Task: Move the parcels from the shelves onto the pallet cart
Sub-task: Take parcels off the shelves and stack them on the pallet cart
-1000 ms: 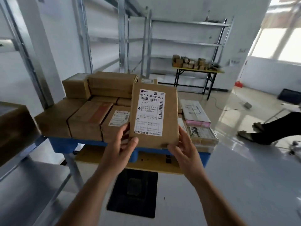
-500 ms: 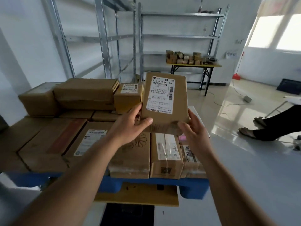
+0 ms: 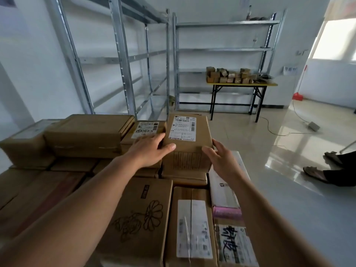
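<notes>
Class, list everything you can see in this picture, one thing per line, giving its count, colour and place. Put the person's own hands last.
labelled parcel: one, brown, on the stack, between both hands
stacked parcels: many, mostly brown, filling the near-left foreground
flower-drawing box: one, brown, front centre
white and pink parcel: one, right edge of the stack
metal shelves: two units, grey, along the walls
folding table: one, yellow top, black legs, before the back shelves
small boxes: a pile, brown, on the table
another person's feet: right edge, on the floor
left hand: grips the parcel's left side
right hand: touches its right side
</notes>
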`<state>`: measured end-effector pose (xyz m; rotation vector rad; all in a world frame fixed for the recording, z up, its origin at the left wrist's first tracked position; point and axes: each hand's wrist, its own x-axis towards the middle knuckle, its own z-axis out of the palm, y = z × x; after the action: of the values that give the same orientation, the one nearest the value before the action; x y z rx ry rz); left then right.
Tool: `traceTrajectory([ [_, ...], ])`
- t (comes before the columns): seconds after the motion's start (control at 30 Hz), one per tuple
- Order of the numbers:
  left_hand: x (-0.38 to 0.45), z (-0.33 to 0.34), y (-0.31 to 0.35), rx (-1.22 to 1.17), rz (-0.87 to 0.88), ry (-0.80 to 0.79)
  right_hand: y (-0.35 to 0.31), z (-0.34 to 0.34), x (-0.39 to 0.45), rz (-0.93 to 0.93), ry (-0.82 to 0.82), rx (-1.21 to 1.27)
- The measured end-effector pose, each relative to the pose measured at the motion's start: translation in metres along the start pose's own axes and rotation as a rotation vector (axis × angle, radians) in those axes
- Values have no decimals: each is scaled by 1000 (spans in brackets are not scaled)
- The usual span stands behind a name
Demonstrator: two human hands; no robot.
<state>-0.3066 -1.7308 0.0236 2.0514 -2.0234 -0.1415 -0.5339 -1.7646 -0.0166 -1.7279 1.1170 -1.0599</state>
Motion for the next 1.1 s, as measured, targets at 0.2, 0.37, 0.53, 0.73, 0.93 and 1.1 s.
traceTrajectory([
  [0.2,9,11,-5,134,42,24,24,9,12,83,-79,-72],
  [0.37,14,8,-8,143,66,-11,27,7,15,67,-89,-53],
  [0.53,13,6,-8,127,71,-10,26,6,19,68,-66,-68],
  [0.73,10,6,-6,124,54,21,25,10,23,62,-74,-112],
  [0.93,10,6,-4,121,40,36,23,8,22,65,-58,-206],
  [1.1,-11,5,3,12,12,168,5,9,15,-84,189,-487],
])
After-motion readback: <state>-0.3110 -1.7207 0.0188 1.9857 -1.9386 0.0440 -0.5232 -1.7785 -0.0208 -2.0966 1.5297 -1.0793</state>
